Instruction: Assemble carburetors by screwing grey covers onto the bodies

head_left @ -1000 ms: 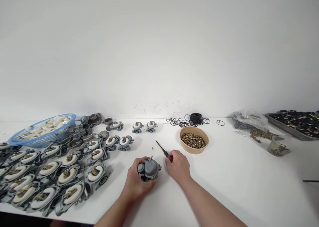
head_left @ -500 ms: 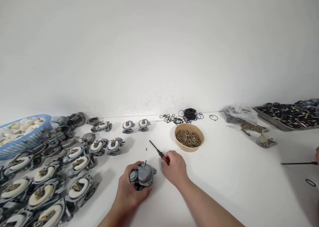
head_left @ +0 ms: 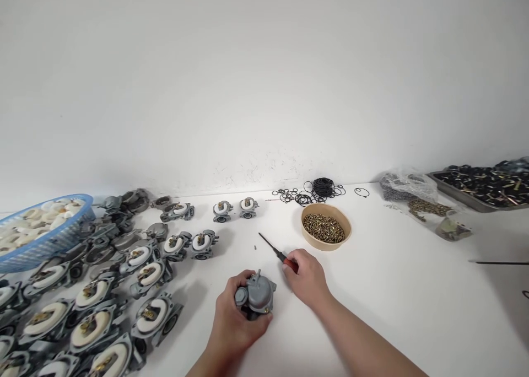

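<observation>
My left hand [head_left: 236, 322] grips a grey metal carburetor [head_left: 255, 295] with its closed bowl cover up, resting on the white table [head_left: 392, 305]. Just right of it, my right hand [head_left: 306, 278] is closed around the red handle of a small screwdriver [head_left: 276, 250], whose black shaft lies low over the table and points up-left. A tiny loose screw [head_left: 255, 248] lies near the shaft's tip.
Several open carburetor bodies with white floats [head_left: 99, 294] fill the left side beside a blue basket [head_left: 45, 228]. A tan bowl of brass screws [head_left: 326, 227], black O-rings [head_left: 309, 194], a plastic bag [head_left: 407, 192] and a metal tray [head_left: 483, 187] stand further back and right.
The view swung right and then partly back, and both hands sit slightly lower in frame. My grips on the carburetor and screwdriver are unchanged. A hand at the right edge has left view.
</observation>
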### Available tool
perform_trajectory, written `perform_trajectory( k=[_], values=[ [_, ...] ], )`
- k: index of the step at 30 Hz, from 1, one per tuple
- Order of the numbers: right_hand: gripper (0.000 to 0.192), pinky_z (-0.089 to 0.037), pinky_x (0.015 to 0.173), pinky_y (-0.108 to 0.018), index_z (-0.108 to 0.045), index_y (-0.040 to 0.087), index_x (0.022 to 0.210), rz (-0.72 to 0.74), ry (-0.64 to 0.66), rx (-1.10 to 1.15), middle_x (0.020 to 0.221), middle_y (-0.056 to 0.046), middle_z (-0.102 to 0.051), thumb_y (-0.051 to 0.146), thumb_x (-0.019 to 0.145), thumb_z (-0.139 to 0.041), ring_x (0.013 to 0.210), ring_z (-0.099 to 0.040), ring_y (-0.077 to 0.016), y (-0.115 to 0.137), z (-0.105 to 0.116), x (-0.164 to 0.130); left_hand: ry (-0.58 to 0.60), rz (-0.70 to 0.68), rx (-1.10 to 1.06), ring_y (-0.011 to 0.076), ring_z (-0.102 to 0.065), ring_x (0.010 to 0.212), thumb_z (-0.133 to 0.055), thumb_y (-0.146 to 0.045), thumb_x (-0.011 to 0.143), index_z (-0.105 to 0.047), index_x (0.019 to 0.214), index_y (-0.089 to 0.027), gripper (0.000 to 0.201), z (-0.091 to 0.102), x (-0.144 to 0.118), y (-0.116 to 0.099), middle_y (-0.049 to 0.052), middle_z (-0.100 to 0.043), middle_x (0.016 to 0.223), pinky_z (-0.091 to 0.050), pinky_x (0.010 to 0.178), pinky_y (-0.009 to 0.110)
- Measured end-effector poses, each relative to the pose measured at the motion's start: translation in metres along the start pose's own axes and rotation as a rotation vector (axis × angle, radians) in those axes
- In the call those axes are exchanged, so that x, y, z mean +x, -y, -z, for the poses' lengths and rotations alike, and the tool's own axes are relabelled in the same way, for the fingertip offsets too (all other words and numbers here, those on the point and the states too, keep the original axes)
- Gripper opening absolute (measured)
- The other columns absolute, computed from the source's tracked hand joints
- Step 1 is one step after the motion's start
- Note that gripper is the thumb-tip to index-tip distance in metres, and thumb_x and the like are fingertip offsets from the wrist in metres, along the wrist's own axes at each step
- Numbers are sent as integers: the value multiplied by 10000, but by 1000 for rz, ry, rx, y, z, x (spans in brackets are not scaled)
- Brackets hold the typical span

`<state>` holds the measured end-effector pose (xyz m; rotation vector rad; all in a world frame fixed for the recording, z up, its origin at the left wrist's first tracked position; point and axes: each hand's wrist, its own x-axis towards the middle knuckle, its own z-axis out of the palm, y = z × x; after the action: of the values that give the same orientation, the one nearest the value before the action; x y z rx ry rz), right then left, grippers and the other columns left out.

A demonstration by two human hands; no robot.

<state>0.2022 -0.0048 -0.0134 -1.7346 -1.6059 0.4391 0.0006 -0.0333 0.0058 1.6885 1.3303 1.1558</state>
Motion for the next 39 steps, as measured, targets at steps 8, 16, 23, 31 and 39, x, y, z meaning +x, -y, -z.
perform_trajectory(
  k=[8,16,23,31,39],
  values=[
    [41,-403,723,-291,-586,216,793,4,11,-10,815,-7,-615,232,813,-554,771,-559,-172,0,0,-3,25,-28,-22,261,-713,955,-691,-166,504,-467,995,-232,544,-1,2,6,114,-696,1166,-600,786,331],
    [36,-416,724,-306,-565,217,800,-7,18,26,821,-13,-612,233,813,-535,775,-560,-181,0,-1,-4,16,-12,8,277,-699,983,-671,-169,495,-492,1023,-227,560,-2,0,10,106,-696,1155,-597,814,348],
    [66,-430,733,-310,-579,221,819,-17,-5,68,835,-16,-624,246,817,-518,781,-577,-183,3,3,-8,11,3,-10,280,-703,972,-679,-180,504,-491,995,-225,527,-1,1,8,119,-693,1165,-595,842,367],
    [117,-481,710,-299,-625,222,855,-15,-16,119,849,-15,-658,295,809,-546,768,-614,-178,-2,5,-9,38,-26,-22,267,-709,978,-693,-179,507,-486,962,-222,502,1,0,8,118,-696,1149,-597,829,345],
    [245,-535,745,-327,-629,213,975,-5,-179,160,963,-45,-684,396,820,-577,840,-649,-201,-9,-2,-15,42,-49,58,248,-708,1001,-719,-174,539,-474,988,-226,515,0,-5,17,99,-685,1185,-584,880,359]
  ],
)
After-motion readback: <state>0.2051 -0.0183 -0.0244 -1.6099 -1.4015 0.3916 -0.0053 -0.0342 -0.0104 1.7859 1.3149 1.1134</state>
